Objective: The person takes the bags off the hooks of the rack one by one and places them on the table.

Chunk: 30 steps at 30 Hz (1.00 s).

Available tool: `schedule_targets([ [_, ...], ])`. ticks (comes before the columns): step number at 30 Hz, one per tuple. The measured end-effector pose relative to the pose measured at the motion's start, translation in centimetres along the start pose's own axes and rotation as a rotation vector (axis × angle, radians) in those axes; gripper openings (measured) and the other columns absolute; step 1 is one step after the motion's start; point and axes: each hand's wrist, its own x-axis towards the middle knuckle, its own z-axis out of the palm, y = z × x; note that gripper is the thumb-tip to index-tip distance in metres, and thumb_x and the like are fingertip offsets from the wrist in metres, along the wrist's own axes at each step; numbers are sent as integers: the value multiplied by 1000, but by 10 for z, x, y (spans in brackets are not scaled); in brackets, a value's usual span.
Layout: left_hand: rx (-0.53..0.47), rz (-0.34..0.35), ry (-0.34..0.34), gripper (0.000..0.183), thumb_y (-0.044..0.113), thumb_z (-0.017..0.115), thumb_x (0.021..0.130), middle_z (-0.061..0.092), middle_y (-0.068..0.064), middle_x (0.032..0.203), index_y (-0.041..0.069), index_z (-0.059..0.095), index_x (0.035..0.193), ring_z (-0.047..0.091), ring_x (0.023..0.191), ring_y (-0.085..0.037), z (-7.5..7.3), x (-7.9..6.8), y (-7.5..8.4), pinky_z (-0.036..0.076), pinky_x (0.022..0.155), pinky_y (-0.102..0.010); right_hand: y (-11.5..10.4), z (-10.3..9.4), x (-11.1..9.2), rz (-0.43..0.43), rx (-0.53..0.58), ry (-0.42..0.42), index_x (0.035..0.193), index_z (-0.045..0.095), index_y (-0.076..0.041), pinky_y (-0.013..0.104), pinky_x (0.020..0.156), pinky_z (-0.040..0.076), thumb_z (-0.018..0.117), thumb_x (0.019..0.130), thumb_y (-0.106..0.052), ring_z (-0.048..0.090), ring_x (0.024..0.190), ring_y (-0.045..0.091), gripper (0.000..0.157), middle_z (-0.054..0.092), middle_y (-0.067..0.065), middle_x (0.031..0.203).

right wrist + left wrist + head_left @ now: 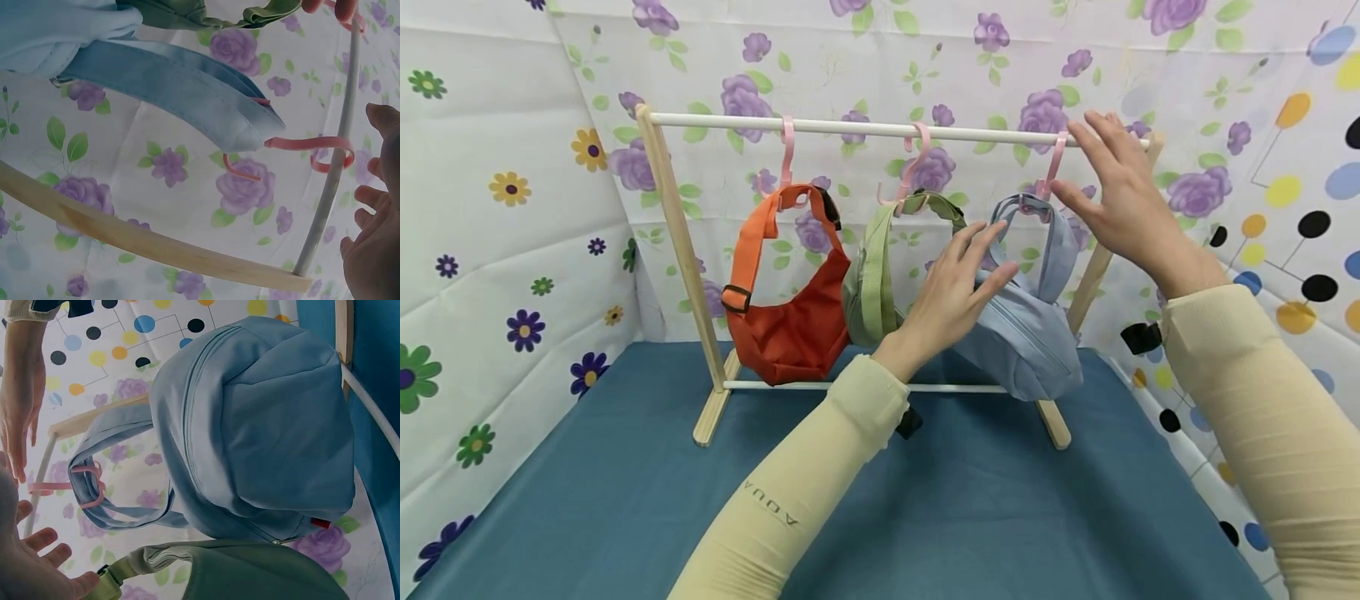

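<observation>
A light blue backpack point(1033, 346) hangs by its straps from a pink hook point(1056, 164) near the right end of a white rail point(985, 133). My right hand point(1123, 196) is raised beside that hook with fingers spread; in the right wrist view a gap separates the hand point(378, 231) from rail and hook. In front of the backpack, my left hand point(942, 292) has its fingers extended and grips nothing. Left of it hangs a green bag point(872, 287), partly hidden behind the hand and the backpack. An orange-red bag point(797, 321) with a black buckle hangs farther left.
The rail belongs to a rack with wooden side posts point(677, 242) and a lower white bar point(955, 388). It stands on a blue-covered table point(970, 508). Floral cloth point(880, 67) hangs close behind, with patterned cloth on both sides.
</observation>
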Motion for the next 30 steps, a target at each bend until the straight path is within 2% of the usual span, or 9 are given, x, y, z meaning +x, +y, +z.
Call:
schedule_targets([
  [8,25,-45,-27,59,46,41,113,25,-8,168,22,29,165,30,153,-24,-5,29,-2,27,123,-45,3,4,16,-11,-89,-69,165,27,-9,51,127,-1,59,108,-33,6,160,35,70,20,18,171],
  [14,28,-72,-32,61,51,38,112,25,-6,169,24,28,166,28,153,-21,-3,39,-1,26,124,-44,1,5,22,-3,-121,-86,166,27,-10,51,127,-2,59,108,-32,6,160,32,69,21,17,171],
  [20,18,-98,-42,63,54,35,111,26,-5,168,24,29,166,27,153,-18,0,50,-2,26,124,-39,3,3,28,3,-140,-95,165,29,-10,48,127,-2,58,108,-31,6,160,30,67,22,15,171],
  [30,48,-120,-48,63,54,35,111,31,-5,165,22,28,166,32,151,-19,3,62,-8,28,122,-36,3,5,32,29,-175,-137,165,28,-9,48,127,-3,55,110,-30,6,160,31,65,25,17,170],
])
